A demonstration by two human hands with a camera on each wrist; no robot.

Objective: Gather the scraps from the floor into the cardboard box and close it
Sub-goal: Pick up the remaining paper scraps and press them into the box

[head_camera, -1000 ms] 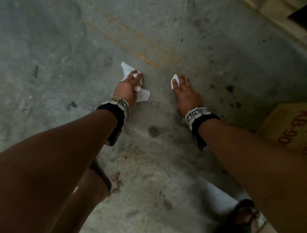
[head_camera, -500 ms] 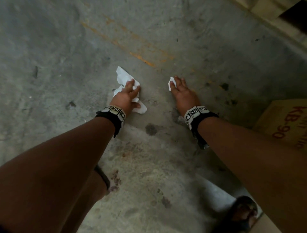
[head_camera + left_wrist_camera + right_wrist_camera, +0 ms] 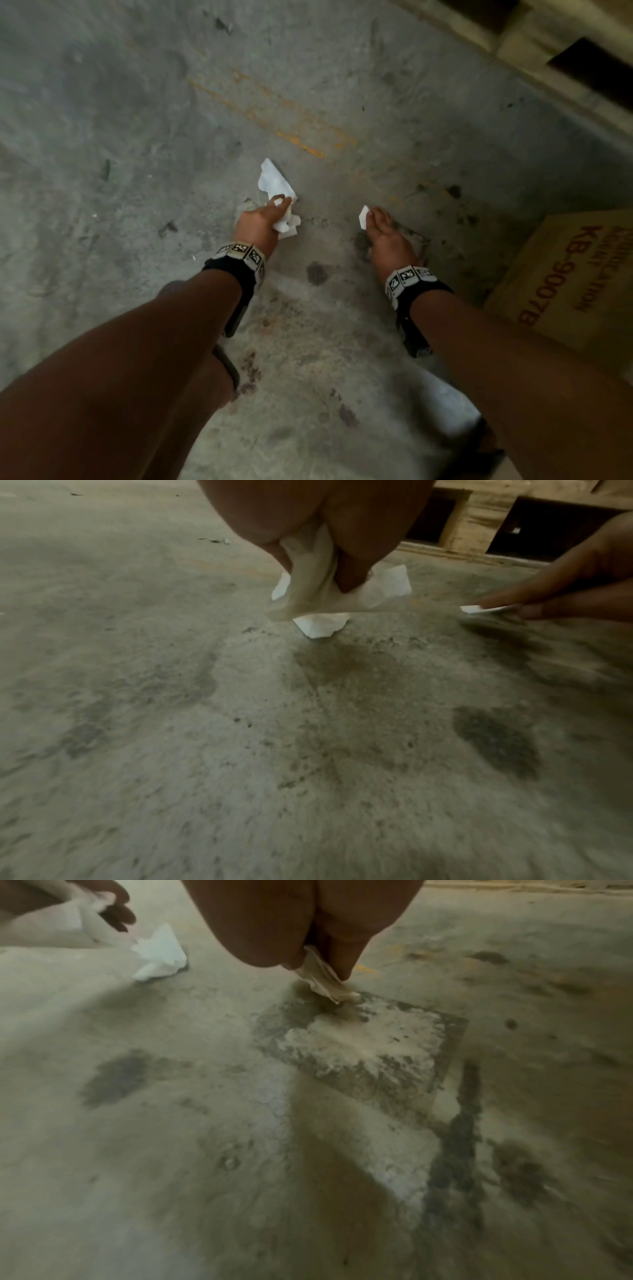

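My left hand point(image 3: 263, 219) grips a bunch of crumpled white paper scraps point(image 3: 275, 183) just above the grey concrete floor; in the left wrist view the paper scraps point(image 3: 318, 588) hang between thumb and fingers, with a lower piece point(image 3: 320, 624) near the floor. My right hand point(image 3: 383, 229) pinches a small white scrap point(image 3: 363, 216) at its fingertips, low over the floor; the right wrist view shows this small scrap point(image 3: 323, 980) held between thumb and finger. The cardboard box point(image 3: 579, 287), brown with red print, stands at the right edge, right of my right arm.
A wooden pallet point(image 3: 534, 37) runs along the far right of the stained concrete floor point(image 3: 137, 137). A square pale patch point(image 3: 363, 1045) marks the floor under my right hand. My sandalled foot point(image 3: 486, 452) is at the bottom right.
Both hands have drawn back a little toward me and lifted slightly. My left hand has bunched its scraps tighter. The box shows more in the head view.
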